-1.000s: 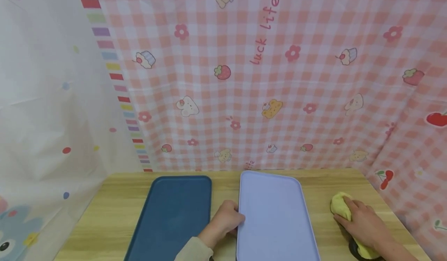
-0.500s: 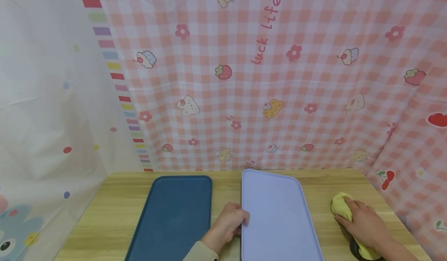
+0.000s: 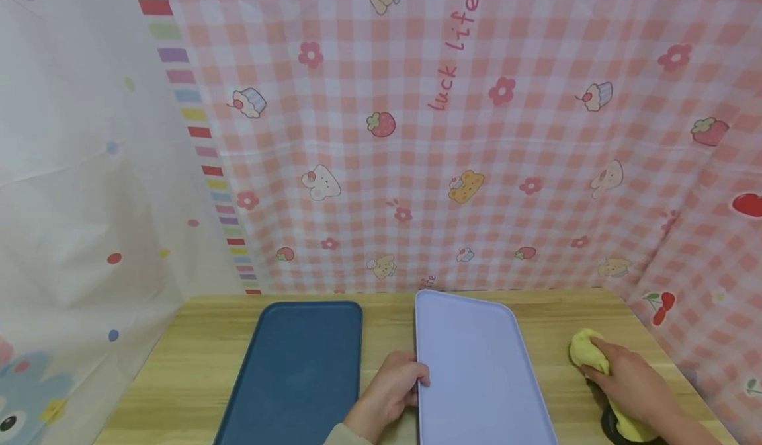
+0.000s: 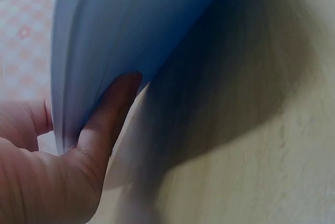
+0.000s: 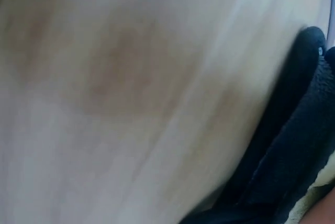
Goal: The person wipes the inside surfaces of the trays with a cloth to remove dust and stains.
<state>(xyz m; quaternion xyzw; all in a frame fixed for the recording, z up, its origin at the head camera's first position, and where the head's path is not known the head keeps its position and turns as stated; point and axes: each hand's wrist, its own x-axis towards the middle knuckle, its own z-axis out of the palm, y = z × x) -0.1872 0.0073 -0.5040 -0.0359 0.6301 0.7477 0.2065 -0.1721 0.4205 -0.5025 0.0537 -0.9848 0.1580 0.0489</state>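
A pale lavender tray (image 3: pixel 476 372) lies on the wooden table (image 3: pixel 178 365), right of a dark blue tray (image 3: pixel 297 372). My left hand (image 3: pixel 395 389) grips the lavender tray's left edge, with fingers curled over the rim. In the left wrist view the thumb (image 4: pixel 104 124) sits under the lavender tray (image 4: pixel 131 30), whose edge is raised off the wood. At the right my right hand (image 3: pixel 631 382) rests on a yellow cloth (image 3: pixel 586 352) and grips it. A dark round object (image 3: pixel 610 425) lies under the cloth.
A pink checked curtain (image 3: pixel 476 134) hangs close behind the table and wraps round its right side. A white dotted curtain (image 3: pixel 77 167) covers the left. The right wrist view is a blur of wood (image 5: pixel 131 103) and a dark patch (image 5: pixel 298 130).
The lavender tray has slid a little to the right with my left hand on its edge. My right hand and the yellow cloth have shifted slightly right and nearer.
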